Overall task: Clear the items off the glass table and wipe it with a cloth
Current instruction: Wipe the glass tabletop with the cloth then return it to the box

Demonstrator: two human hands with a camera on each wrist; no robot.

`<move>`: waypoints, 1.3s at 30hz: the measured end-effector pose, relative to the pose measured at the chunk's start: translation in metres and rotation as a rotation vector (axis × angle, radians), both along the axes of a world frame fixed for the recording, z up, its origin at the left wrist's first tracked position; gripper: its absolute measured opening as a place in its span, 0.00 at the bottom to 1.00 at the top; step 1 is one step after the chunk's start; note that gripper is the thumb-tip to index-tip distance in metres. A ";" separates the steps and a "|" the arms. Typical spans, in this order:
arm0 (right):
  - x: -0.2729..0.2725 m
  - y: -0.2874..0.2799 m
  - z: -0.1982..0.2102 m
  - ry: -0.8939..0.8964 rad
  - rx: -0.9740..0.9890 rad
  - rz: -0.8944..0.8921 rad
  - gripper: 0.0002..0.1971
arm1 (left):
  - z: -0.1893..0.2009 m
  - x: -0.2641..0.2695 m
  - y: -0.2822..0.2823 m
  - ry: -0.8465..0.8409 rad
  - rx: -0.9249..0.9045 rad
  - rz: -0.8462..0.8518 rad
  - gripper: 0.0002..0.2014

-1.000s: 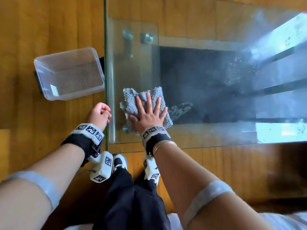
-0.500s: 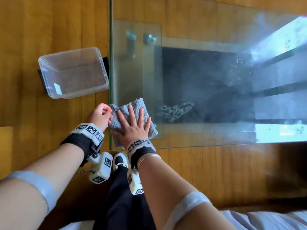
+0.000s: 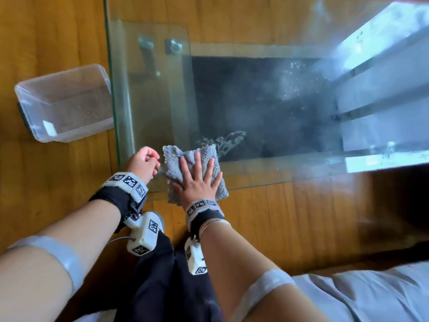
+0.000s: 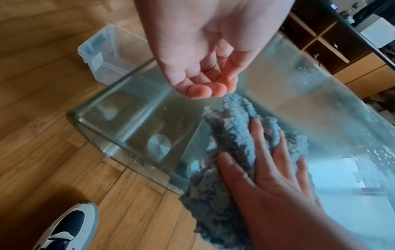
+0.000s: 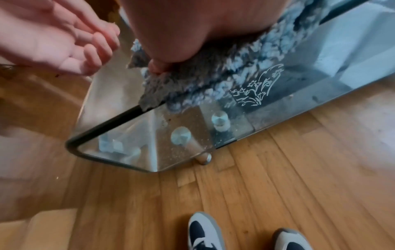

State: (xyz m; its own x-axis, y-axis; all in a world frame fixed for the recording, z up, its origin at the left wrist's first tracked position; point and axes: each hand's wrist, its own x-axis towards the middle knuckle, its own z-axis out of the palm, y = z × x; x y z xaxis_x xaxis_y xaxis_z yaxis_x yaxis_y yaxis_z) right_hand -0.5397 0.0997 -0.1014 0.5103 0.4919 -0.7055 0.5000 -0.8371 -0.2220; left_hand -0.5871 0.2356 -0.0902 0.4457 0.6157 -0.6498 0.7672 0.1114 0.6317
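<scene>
A grey fluffy cloth (image 3: pixel 174 163) lies on the glass table (image 3: pixel 148 89) near its front left corner, and its near edge hangs over the front rim. My right hand (image 3: pixel 197 180) presses flat on the cloth with fingers spread. My left hand (image 3: pixel 144 163) hovers just left of the cloth with fingers loosely curled and holds nothing. In the left wrist view its empty palm (image 4: pixel 203 67) hangs above the cloth (image 4: pixel 230 143). From the right wrist view I see the cloth (image 5: pixel 213 76) under my palm at the table's corner (image 5: pixel 128 145).
A clear plastic bin (image 3: pixel 67 103) stands on the wooden floor left of the table. An etched flower motif (image 3: pixel 229 140) marks the glass right of the cloth. My shoes (image 5: pixel 205 231) are near the front rim. A dark shelf unit (image 4: pixel 333 42) stands beyond the table.
My right hand slid the cloth left to the table's left edge, then back right toward the flower motif. My left hand shifted slightly right, over the table corner.
</scene>
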 end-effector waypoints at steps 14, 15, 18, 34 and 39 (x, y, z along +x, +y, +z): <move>0.106 -0.038 -0.006 -0.063 -0.033 -0.308 0.36 | -0.002 0.057 -0.032 0.005 0.059 -0.086 0.16; 0.095 -0.033 -0.004 -0.035 0.000 -0.210 0.35 | -0.001 0.059 -0.031 0.013 0.063 -0.087 0.17; 0.095 -0.058 -0.004 -0.033 0.020 0.010 0.31 | -0.001 0.066 -0.028 0.014 0.073 -0.092 0.17; 0.155 0.001 -0.006 -0.090 -0.009 -0.027 0.33 | -0.009 0.114 0.017 -0.055 -0.049 0.002 0.18; 0.199 0.001 0.004 -0.137 -0.193 -0.470 0.34 | -0.003 0.133 0.053 -0.047 -0.070 -0.006 0.17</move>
State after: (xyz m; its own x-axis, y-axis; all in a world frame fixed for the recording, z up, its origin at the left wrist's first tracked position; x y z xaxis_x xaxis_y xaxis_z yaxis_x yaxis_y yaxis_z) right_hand -0.3406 0.1012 -0.0979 0.7385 0.0558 -0.6720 0.0747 -0.9972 -0.0008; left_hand -0.4546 0.2891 -0.0931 0.4803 0.5665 -0.6696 0.7376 0.1523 0.6579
